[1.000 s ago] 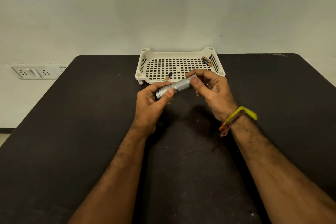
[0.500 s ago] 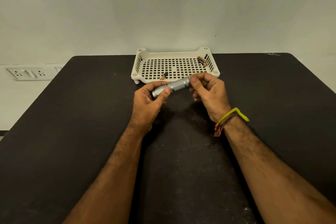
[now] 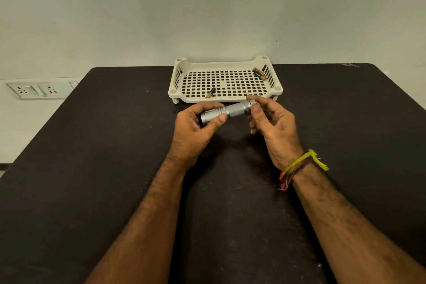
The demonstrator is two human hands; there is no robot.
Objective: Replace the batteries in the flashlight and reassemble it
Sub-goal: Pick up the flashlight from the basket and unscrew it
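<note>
A silver metal flashlight (image 3: pixel 230 111) is held level above the black table, just in front of the tray. My left hand (image 3: pixel 196 131) wraps its left end, thumb on top. At its right end, the thumb and fingertips of my right hand (image 3: pixel 269 122) pinch the tail cap. One copper-and-black battery (image 3: pixel 210 92) lies near the front of the white perforated tray (image 3: pixel 226 64). Two more batteries (image 3: pixel 259 73) lie together in the tray's back right corner.
The black table (image 3: pixel 92 168) runs to a pale wall behind the tray. A white socket panel (image 3: pixel 34 90) sits on the wall at the left. A yellow and brown thread band circles my right wrist (image 3: pixel 299 166).
Both hands with the flashlight have shifted slightly toward me and away from the tray. My right fingers have changed their grip on the flashlight's right end.
</note>
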